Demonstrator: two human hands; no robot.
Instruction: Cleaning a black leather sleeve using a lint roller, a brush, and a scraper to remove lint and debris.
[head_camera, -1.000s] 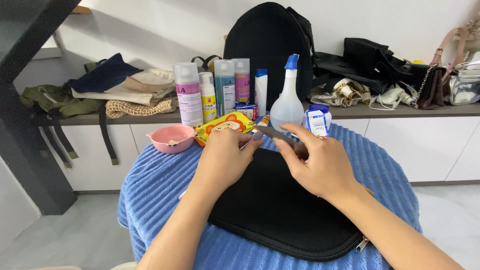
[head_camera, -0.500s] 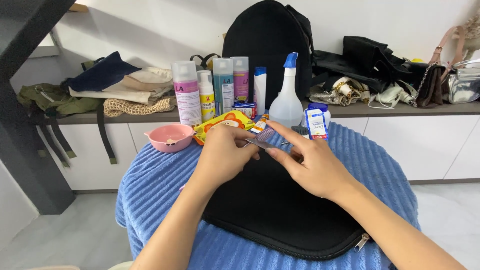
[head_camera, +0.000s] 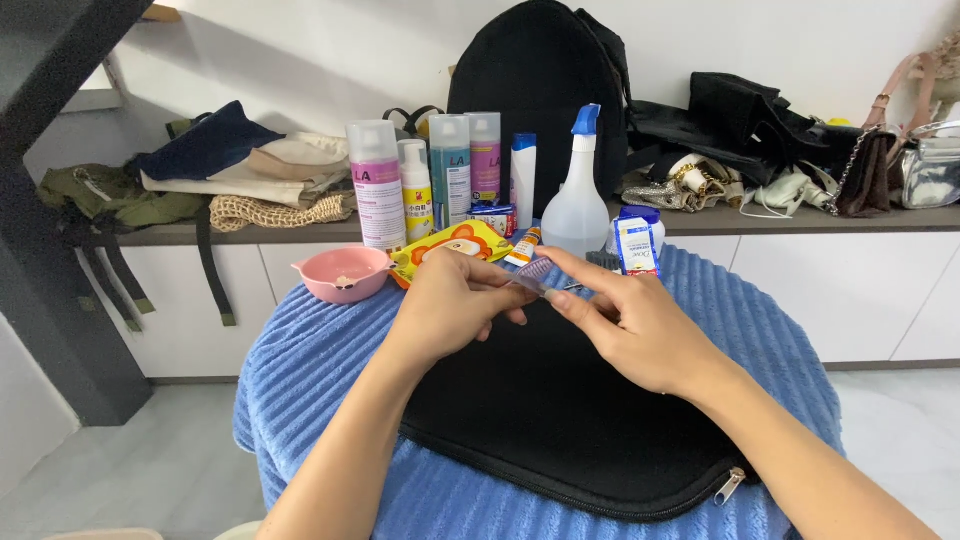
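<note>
Closest to me, my 2 forearms reach up from the bottom edge over a black zippered pouch (head_camera: 560, 420) that lies flat on a blue ribbed cover (head_camera: 310, 370) over a round table. Above the far edge of the pouch my left hand (head_camera: 450, 305) is curled nearly closed, its thumb and fingertips pinched on 1 end of a small clear plastic piece (head_camera: 535, 274); I cannot tell exactly what that piece is. My right hand (head_camera: 625, 320) meets it from the other side, with its forefinger and thumb closed on the same piece and the remaining fingers loosely bent. So the piece sits between both hands, lifted off the pouch, just in front of the items at the table's far side. Just past my left hand lies a yellow packet (head_camera: 450, 243) with a cartoon print, and to its left a pink bowl (head_camera: 345, 272) rests on the cover. Beyond my right hand I see a small orange tube (head_camera: 524, 245), a little blue and white box (head_camera: 637, 245) and a white spray bottle (head_camera: 577, 195) with a blue top. Behind them stand 5 tall bottles (head_camera: 450, 175) in a row. Farthest off, a grey shelf (head_camera: 700, 222) along the wall carries a black backpack (head_camera: 540, 70), folded clothes (head_camera: 240, 165) to the left, and handbags (head_camera: 880, 160) to the right.
</note>
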